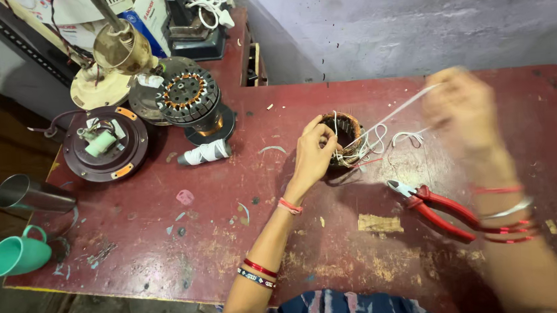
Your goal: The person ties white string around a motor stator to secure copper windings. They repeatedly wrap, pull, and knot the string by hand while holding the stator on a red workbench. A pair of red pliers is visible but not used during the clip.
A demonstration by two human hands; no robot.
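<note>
Head view puts a worn red desk (168, 247) under me, paint scraped through to yellow along the near edge. Nearest, at about 4 o'clock, red-handled pliers (433, 206) lie flat on the desk, untouched, nose toward 10 o'clock and partly under my right forearm.

Near the middle sits the stator (344, 137), a small copper-wound ring resting on the desk. My left hand (312, 153) comes in from 6 o'clock and clamps its 9 o'clock side, fingers (324, 129) curled narrow over the rim. At 2 o'clock my right hand (462, 108) is raised and blurred; the fingers look pinched on a white lead (399, 110) that runs taut from the windings, though the blur keeps me from being sure. More white leads loop loosely just beside the ring.

My judgement on doing this well: press the ring down firmly so it cannot skid, draw the lead along its own line rather than across the copper, and keep it clear of the loose loops.

Further out, at 9 o'clock, a green cup (17, 255) and steel tumbler (29, 194) stand off the desk edge. At 10 to 11 o'clock sit a brown fan housing (105, 145), a white tape roll (205, 153) and a larger stator (189, 95).
</note>
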